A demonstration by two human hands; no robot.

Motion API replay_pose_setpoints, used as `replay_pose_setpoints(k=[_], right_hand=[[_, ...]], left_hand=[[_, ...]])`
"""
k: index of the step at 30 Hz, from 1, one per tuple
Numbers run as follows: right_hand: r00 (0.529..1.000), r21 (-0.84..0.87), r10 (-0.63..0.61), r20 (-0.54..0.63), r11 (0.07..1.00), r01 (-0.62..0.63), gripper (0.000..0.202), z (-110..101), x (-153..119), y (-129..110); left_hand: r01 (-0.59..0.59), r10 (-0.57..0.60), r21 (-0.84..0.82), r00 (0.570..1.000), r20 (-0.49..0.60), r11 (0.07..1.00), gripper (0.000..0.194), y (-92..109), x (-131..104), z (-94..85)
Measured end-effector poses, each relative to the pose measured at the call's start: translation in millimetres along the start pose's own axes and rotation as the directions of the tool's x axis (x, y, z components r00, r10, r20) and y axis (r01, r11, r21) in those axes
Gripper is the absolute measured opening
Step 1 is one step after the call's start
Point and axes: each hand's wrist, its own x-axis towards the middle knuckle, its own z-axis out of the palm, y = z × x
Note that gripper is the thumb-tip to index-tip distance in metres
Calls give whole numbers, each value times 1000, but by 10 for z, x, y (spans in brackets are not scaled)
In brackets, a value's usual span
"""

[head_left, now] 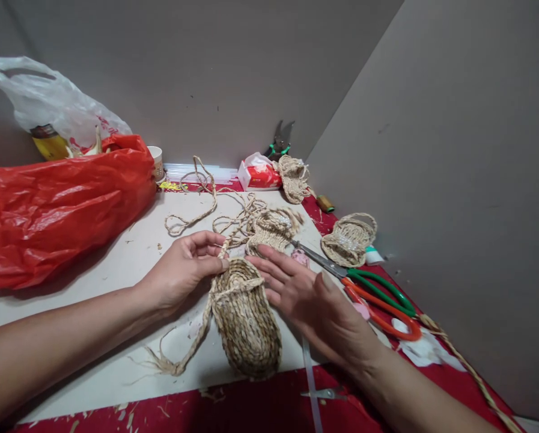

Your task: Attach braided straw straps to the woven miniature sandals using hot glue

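Observation:
An oval woven straw sole [249,328] hangs tilted over the front of the white board, with a braided strap across its upper part. My left hand [188,261] pinches the sole's upper left edge and the braided cord [201,328] there, thumb on top. One end of that cord dangles at the lower left and frays into loose fibres. My right hand [309,300] is just right of the sole, palm turned up and fingers stretched out, holding nothing. Whether its fingertips touch the sole's edge is unclear. Behind the hands lies a woven piece with white beads [271,228].
Large scissors [368,291] lie at the right, beside another woven slipper [349,239]. A red bag [62,210] fills the left. Farther back are a paper cup [156,163], a tissue pack [259,173] and pruning shears [279,144]. Small scissors [327,394] lie at the front edge.

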Motion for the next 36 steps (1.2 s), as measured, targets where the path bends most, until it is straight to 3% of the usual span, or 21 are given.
replay_pose_setpoints(k=[2,5,8,10,13,17,26,31,36], right_hand=[[996,-43,58,71,998,-55,74,24,1,26],[972,-94,186,147,980,-173,54,89,19,84],[975,-86,178,131,982,-168,30,130,41,143],[982,-82,158,105,985,-149,24,133,50,166],[984,-58,155,85,987,-150,24,126,48,176],[987,-66,155,53,986,-151,24,131,29,172],[982,-178,164,95,973,-146,23,120,24,105],[980,-117,157,120,983,-143,22,135,22,97],[979,-78,198,37,978,-195,30,161,26,90]], left_hand=[[-13,14,10,1000,-22,1000,30,12,-11,4],[-8,8,5,1000,5,1000,31,-20,-35,20],[11,-14,33,996,85,999,32,-74,-55,35],[50,-63,86,986,155,995,28,-94,-60,40],[106,-129,112,966,225,988,24,-93,-57,41],[99,-114,79,969,218,992,27,-73,-62,46],[165,-192,107,922,335,981,30,-67,-88,36],[70,-152,226,917,368,972,27,-18,-96,23],[8,-134,321,918,372,947,29,-36,-78,-8]])
